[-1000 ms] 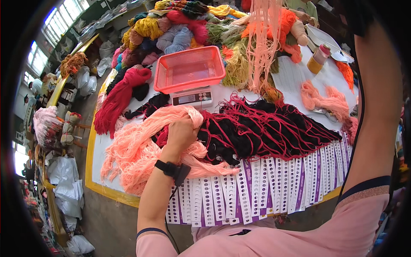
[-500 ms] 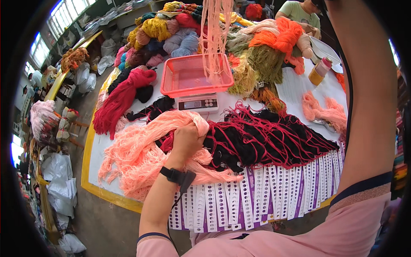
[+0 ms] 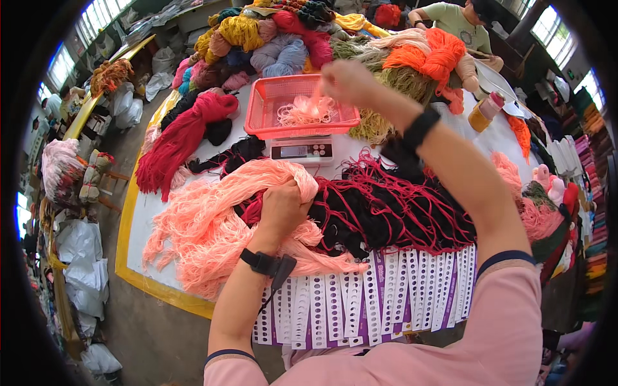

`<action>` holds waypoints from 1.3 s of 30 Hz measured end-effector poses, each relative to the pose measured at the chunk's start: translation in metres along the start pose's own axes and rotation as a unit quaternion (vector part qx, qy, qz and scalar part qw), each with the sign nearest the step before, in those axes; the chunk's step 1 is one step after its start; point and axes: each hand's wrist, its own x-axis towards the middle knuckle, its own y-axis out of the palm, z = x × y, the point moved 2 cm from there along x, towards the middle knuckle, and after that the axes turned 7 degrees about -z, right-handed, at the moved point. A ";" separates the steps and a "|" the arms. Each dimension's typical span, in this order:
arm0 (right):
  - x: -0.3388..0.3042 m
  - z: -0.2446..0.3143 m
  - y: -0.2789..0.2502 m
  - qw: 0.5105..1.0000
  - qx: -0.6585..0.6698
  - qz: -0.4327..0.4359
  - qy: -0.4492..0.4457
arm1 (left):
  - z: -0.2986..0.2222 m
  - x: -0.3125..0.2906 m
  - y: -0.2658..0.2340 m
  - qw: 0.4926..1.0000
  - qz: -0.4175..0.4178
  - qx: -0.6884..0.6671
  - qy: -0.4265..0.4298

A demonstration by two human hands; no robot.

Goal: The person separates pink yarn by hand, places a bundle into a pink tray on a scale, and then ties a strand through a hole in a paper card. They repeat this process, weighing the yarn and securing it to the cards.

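My left hand (image 3: 281,209) is closed around a thick peach-pink yarn hank (image 3: 206,206), which spreads in loose strands over the table's left half. Farther off, my right hand (image 3: 351,82) is raised above the right side of a coral plastic basket (image 3: 309,132), its fingers closed on a bunch of pale pink yarn strands (image 3: 306,111). The lower ends of those strands lie coiled in the basket. Beneath the basket stands a digital scale (image 3: 302,152). Black yarn laced with crimson strands (image 3: 399,209) lies right of my left hand.
White punched thread cards (image 3: 360,302) line the near table edge. A crimson hank (image 3: 187,138) lies at left. Yarn heaps (image 3: 238,33) and an orange hank (image 3: 438,55) fill the back. A yellow-brown bottle (image 3: 484,112) stands at right. Another person (image 3: 454,22) sits across the table.
My right hand has come down from high at the right to the basket. The strands that hung above it now lie partly coiled inside. My left hand keeps its hold.
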 end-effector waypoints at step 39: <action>-0.127 0.047 0.016 0.991 -0.057 -0.112 -0.046 | -0.034 0.031 -0.134 0.745 -0.128 -0.545 -0.362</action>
